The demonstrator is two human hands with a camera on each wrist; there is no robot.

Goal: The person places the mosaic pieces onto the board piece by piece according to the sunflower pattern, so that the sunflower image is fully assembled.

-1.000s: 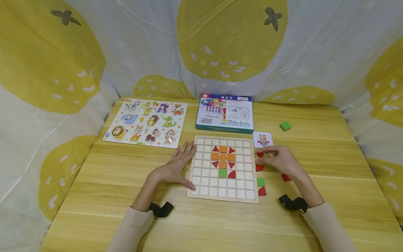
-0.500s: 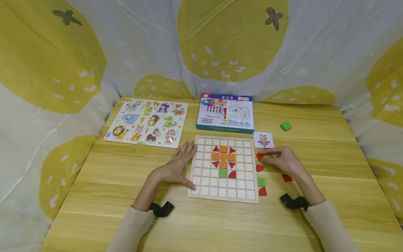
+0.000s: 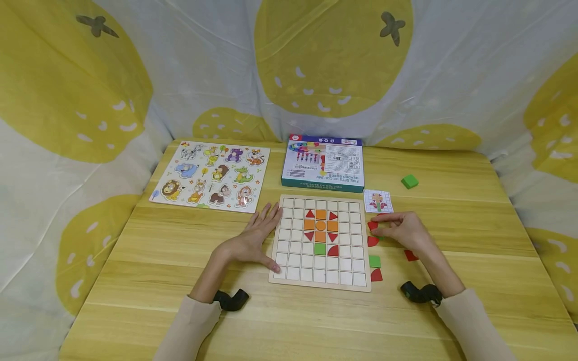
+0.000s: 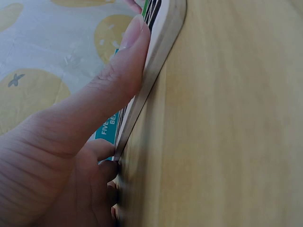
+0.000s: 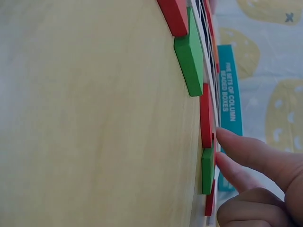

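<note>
The board (image 3: 306, 260) lies flat on the desk (image 3: 316, 321), its grid of pale cells partly filled: four orange squares (image 3: 320, 214) round an orange disc (image 3: 320, 225), red triangles (image 3: 309, 214) at the corners, a green square (image 3: 320, 248) below and a red quarter-disc (image 3: 332, 250) beside that. The left hand (image 3: 247, 245) rests on its left edge. The right hand (image 3: 404, 231) pinches a red piece (image 3: 372, 225) just beside the right edge, near a green tile (image 3: 375, 261).

The wood-grained surface (image 3: 316, 321) carries a gridded board (image 3: 293, 260), with an animal puzzle (image 3: 259, 190) farther back on the left and a printed box (image 3: 322, 163) just behind. Red pieces (image 3: 376, 275), green square (image 3: 375, 261) and pattern card (image 3: 378, 200) lie along its right.
</note>
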